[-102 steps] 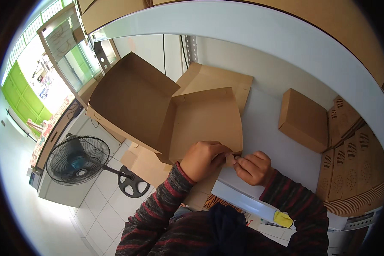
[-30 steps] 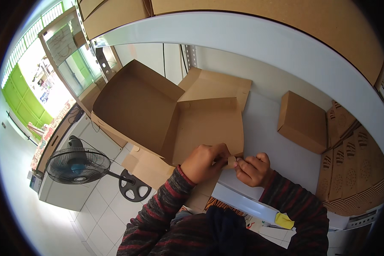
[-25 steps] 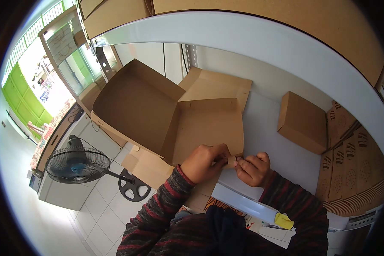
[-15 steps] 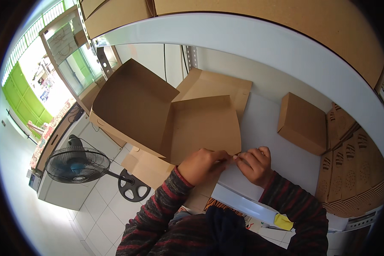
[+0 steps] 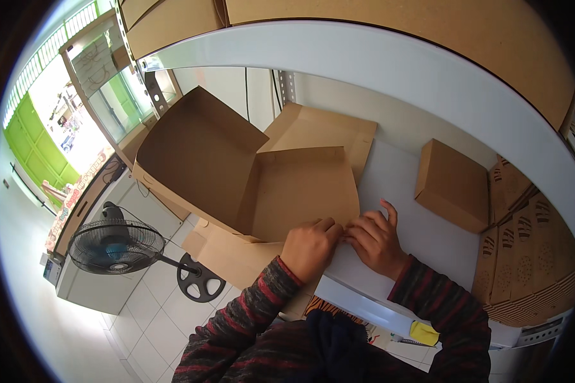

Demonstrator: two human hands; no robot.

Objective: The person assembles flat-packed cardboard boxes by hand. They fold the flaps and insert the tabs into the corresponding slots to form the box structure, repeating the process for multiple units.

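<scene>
A brown cardboard box [image 5: 303,188] lies opened out, with its shallow base on the right and its raised lid [image 5: 195,156] tilted to the left. At the base's near right corner, my left hand [image 5: 311,247] is closed, gripping the front wall. My right hand [image 5: 377,241] meets it there, thumb and fingertips pinched at the same corner while its outer fingers lift away. The fingers hide the corner itself. Flat cardboard blanks [image 5: 338,127] lie under the box, showing behind it and in front of it.
A closed cardboard box [image 5: 453,182] stands at the right, beside stacked printed cartons [image 5: 524,262]. A white shelf edge [image 5: 364,51] with boxes on it arches overhead. Left of the white table [image 5: 421,236] stand a black fan [image 5: 116,246] and a white cabinet [image 5: 102,287].
My left hand has shifted slightly right and turned at the corner. My right hand's fingers have loosened and spread, moving slightly left. The box has barely moved.
</scene>
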